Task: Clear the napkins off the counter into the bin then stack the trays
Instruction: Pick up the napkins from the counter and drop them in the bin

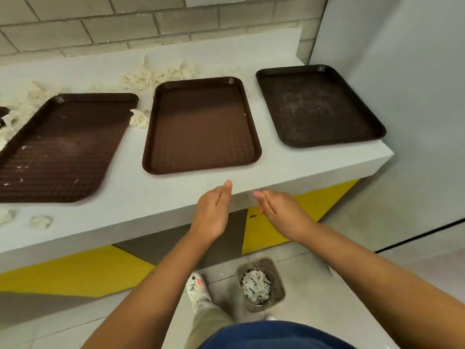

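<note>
Napkins point(156, 75) lay crumpled along the back of the table point(151, 197) and between the trays point(201, 127) — soft, light stuff, best scooped in bunches. Trays looked stiff; take them by the rims. Left hand point(214, 210) and right hand point(279, 210) hovered straight-fingered and empty at the front edge — bin point(278, 290) below on the floor

A canteen clearing area: brown serving trays point(201, 124) on a grey counter point(289, 170) against a tiled wall point(100, 28), bin point(260, 284) on the floor below the counter.
</note>
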The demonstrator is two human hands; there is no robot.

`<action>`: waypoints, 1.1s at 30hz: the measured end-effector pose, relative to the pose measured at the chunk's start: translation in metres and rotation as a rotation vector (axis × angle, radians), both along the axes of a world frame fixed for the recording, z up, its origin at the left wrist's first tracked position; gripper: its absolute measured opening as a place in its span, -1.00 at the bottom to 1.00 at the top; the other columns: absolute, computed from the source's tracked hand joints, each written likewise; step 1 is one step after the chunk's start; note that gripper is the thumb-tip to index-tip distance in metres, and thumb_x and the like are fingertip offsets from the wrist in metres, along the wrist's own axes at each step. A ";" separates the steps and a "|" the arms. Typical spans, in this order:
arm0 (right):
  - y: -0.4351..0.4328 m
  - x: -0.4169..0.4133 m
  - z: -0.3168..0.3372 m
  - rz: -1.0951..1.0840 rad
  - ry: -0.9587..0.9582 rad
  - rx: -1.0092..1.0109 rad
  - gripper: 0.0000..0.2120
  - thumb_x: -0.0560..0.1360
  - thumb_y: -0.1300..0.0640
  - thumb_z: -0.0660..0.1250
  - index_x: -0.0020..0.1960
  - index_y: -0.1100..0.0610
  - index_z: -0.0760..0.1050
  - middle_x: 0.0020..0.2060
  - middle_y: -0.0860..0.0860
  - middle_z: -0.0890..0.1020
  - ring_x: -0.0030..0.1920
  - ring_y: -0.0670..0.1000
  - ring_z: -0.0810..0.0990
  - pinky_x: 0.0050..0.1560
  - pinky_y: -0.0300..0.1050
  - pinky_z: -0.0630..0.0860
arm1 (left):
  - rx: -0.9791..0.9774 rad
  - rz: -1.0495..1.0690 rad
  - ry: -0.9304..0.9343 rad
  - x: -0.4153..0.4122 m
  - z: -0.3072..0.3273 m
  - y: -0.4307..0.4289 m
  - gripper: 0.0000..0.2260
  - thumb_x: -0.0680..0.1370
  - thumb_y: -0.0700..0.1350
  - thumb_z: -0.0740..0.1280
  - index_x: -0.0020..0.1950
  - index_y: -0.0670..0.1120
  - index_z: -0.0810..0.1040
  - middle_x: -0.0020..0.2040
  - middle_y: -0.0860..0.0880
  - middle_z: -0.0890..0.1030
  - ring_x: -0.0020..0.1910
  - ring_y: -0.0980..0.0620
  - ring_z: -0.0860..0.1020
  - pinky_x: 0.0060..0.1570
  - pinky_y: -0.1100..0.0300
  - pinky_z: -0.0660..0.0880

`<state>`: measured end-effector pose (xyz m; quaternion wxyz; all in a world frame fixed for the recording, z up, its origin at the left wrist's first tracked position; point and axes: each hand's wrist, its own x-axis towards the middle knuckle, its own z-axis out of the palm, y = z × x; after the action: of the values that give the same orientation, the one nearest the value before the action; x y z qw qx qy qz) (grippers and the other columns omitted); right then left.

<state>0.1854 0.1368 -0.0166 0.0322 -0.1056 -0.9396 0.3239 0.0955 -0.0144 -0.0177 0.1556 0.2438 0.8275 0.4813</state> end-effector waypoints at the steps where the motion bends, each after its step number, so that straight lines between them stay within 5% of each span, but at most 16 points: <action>1: 0.001 0.010 -0.009 0.002 -0.027 -0.030 -0.69 0.67 0.03 0.03 -0.19 0.08 0.36 -0.43 -0.13 0.40 -0.36 -0.01 0.42 -0.24 -0.11 0.26 | -0.021 -0.040 -0.047 0.011 -0.007 0.000 -0.55 0.68 0.07 0.02 -0.38 -0.06 0.22 -0.46 0.02 0.28 -0.45 0.06 0.24 -0.34 0.10 0.21; 5: 0.008 0.045 -0.049 -0.002 -0.183 -0.130 -0.75 0.67 0.04 0.03 -0.08 0.13 0.35 -0.33 -0.05 0.45 -0.32 -0.01 0.43 -0.25 -0.09 0.30 | -0.098 -0.093 -0.206 0.046 -0.033 -0.002 -0.58 0.68 0.08 0.03 -0.33 -0.05 0.28 -0.42 0.02 0.31 -0.45 0.09 0.24 -0.31 0.12 0.21; 11: 0.017 0.072 -0.110 -0.003 -0.504 -0.114 -0.77 0.62 0.04 0.20 0.11 0.20 0.45 0.07 0.13 0.47 0.09 0.12 0.48 0.08 -0.07 0.41 | -0.317 -0.100 -0.477 0.055 -0.057 -0.005 -0.65 0.64 -0.02 -0.03 -0.19 -0.03 0.48 -0.21 -0.03 0.45 -0.26 0.04 0.36 -0.20 0.11 0.28; 15: 0.021 0.086 -0.127 -0.024 -0.601 -0.139 -0.63 0.55 0.04 0.33 0.32 0.11 0.41 0.20 0.13 0.43 0.15 0.10 0.47 0.16 -0.13 0.39 | -0.377 -0.119 -0.564 0.054 -0.074 -0.004 -0.67 0.65 -0.10 0.00 0.09 -0.07 0.57 -0.06 -0.03 0.50 -0.13 0.03 0.44 -0.12 0.13 0.41; 18: 0.025 0.090 -0.133 -0.081 -0.583 -0.192 -0.60 0.56 0.07 0.33 0.36 0.10 0.40 0.23 0.13 0.43 -0.01 -0.01 0.43 0.07 -0.22 0.36 | -0.349 -0.123 -0.587 0.060 -0.092 -0.005 -0.77 0.66 -0.12 0.11 0.21 -0.06 0.52 0.00 -0.02 0.53 -0.11 0.04 0.50 -0.08 0.14 0.50; 23: 0.036 0.096 -0.136 -0.169 -0.486 -0.252 -0.74 0.56 0.08 0.32 0.23 0.09 0.51 0.18 0.10 0.49 0.12 0.02 0.49 0.12 -0.21 0.37 | -0.375 -0.096 -0.616 0.074 -0.120 -0.003 -0.80 0.61 -0.06 0.29 0.21 -0.08 0.52 0.08 -0.05 0.58 -0.17 0.07 0.58 -0.05 0.09 0.53; 33: 0.066 0.105 -0.123 -0.207 -0.395 -0.214 -0.78 0.58 0.11 0.30 0.20 0.12 0.53 0.14 0.06 0.48 -0.03 -0.07 0.44 0.06 -0.26 0.33 | -0.431 -0.128 -0.767 0.084 -0.132 0.014 -0.65 0.59 0.12 0.28 0.29 -0.04 0.48 0.18 0.01 0.57 -0.07 0.11 0.59 -0.09 0.22 0.49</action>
<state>0.2904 0.2023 -0.1392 -0.1306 -0.2654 -0.8721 0.3898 0.1791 -0.0009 -0.1500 0.5282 0.0601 0.7745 0.3428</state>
